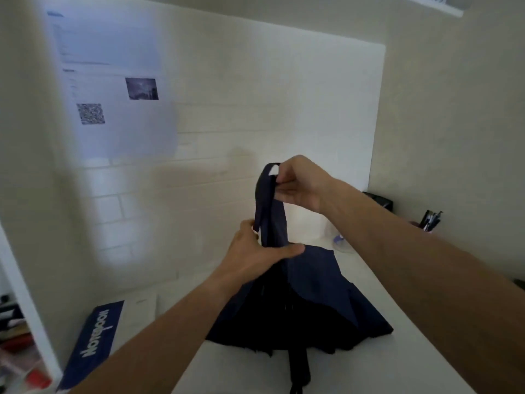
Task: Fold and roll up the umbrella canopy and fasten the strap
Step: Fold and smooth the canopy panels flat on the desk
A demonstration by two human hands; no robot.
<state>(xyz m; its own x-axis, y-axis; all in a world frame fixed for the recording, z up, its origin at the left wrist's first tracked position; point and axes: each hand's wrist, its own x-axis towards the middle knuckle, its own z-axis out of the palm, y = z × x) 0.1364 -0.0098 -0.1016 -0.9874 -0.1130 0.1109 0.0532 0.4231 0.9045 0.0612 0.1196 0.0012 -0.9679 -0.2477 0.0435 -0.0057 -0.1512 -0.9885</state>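
Right hand (298, 183) pinches the top of one navy panel of the umbrella canopy (306, 297), pulled up taut; left hand (257, 254) grips the same fold lower down, thumb laid across the fabric. I see the rest of the canopy splayed loose on the white table (412, 351), handle (298, 371) pointing toward me. Risks I see: pinch slips and the pleat collapses, or the other panels bunch so the roll ends up lumpy. Can't spot the strap, it may get buried inside the roll
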